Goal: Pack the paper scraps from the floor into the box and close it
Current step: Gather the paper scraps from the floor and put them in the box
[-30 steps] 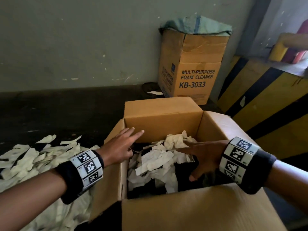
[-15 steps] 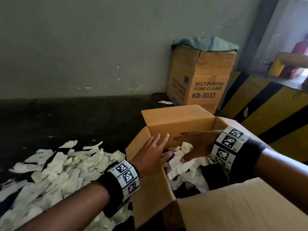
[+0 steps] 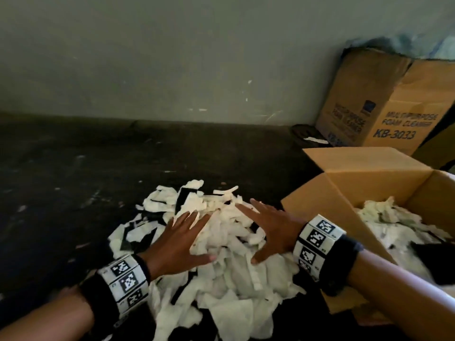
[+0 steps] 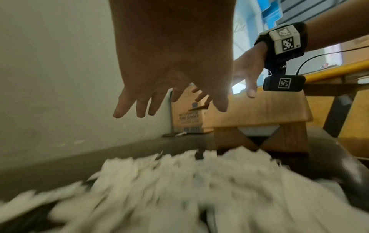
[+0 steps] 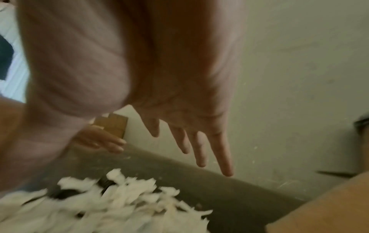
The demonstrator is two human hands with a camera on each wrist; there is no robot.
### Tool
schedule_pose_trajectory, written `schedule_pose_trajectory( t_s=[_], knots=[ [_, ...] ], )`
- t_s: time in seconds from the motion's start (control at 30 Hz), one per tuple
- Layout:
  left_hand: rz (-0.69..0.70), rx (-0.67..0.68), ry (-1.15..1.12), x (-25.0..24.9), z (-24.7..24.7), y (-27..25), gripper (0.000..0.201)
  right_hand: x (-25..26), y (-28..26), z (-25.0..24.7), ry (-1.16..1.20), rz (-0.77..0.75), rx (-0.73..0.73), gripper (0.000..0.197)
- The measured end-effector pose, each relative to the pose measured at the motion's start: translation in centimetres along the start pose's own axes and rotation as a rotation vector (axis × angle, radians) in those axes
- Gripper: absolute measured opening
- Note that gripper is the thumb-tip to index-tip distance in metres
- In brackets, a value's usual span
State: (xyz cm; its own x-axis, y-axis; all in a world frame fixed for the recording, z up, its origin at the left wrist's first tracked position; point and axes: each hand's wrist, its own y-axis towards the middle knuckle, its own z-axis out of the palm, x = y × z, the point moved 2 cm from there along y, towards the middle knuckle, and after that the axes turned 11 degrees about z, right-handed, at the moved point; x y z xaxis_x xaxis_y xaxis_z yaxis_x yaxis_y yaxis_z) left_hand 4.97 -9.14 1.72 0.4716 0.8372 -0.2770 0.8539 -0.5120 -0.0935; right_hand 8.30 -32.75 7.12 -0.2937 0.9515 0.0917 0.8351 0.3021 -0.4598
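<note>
While some white paper scraps already lie in the open brown cardboard box [image 3: 369, 178], we judge the job under halfway, since our left hand [image 3: 177, 244] and right hand [image 3: 270, 232] hover spread and empty over the large heap of torn white paper scraps [image 3: 229, 274] on the dark floor [image 3: 73, 180], flaps unclosed.

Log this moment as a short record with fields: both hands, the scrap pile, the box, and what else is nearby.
left hand: open, fingers spread, above the scrap pile, no grip
right hand: open, fingers spread, above the pile, no grip
paper scraps: white pile on the dark floor, left of the open box
open box: flaps up, partly filled with scraps
printed carton: against the wall behind the open box
task state: pile unpacked, box not closed
</note>
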Motion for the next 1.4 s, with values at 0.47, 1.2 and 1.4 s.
schedule_pose_trajectory(
  t_s=[0.47, 1.2, 1.4],
  knots=[
    [-0.05, 0.156, 0.19, 4.7, 9.8, -4.7, 0.133, 1.6, 6.7, 12.7, -0.216, -0.04, -0.006, 0.147],
    [-0.157, -0.007, -0.177, 4.1, 9.0, -0.2, 0.107, 4.6, 11.4, 11.5, 0.079, -0.188, -0.018, 0.127],
    [-0.227, -0.059, -0.077, 4.0, 8.8, 0.3, 0.109, 5.7, 10.8, 11.9, 0.196, -0.171, -0.088, 0.123]
  ],
)
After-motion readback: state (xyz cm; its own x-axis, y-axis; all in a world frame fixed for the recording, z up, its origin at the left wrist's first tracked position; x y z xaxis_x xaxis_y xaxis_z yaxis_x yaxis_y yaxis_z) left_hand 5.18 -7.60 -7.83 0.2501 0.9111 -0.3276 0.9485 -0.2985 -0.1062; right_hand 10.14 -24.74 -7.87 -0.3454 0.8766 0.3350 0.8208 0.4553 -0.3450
